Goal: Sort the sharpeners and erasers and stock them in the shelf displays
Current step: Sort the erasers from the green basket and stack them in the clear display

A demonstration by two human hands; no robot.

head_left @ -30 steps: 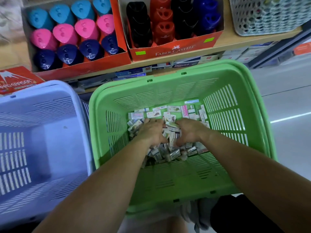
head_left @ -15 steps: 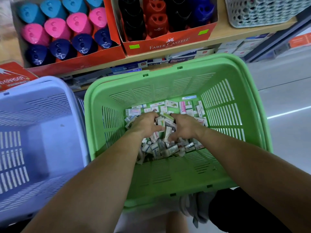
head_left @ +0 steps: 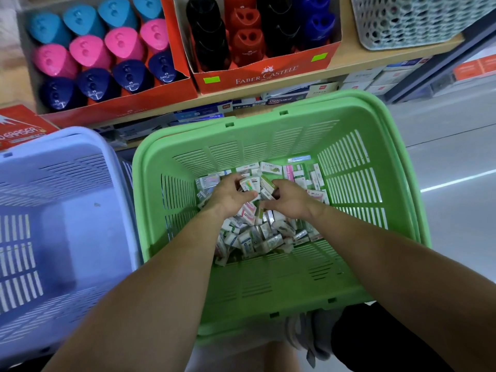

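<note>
A green basket [head_left: 375, 200] in front of me holds a heap of small wrapped erasers [head_left: 257, 234]. Both my hands are down in the heap. My left hand [head_left: 230, 196] and my right hand [head_left: 291, 198] curl toward each other around a raised clump of erasers [head_left: 256, 185] held between them. On the shelf above, a red display box holds blue, pink and navy sharpeners [head_left: 96, 53]. A second red box marked Faber-Castell [head_left: 265, 75] holds black, red and blue sharpeners.
A pale blue basket [head_left: 61, 210] stands to the left of the green one. A red eraser box [head_left: 21, 127] lies at the far left. A grey mesh basket [head_left: 413, 22] sits on the shelf at right. Grey floor lies to the right.
My hands have scooped together and lifted a clump of erasers higher above the heap, moving slightly toward the basket's far side.
</note>
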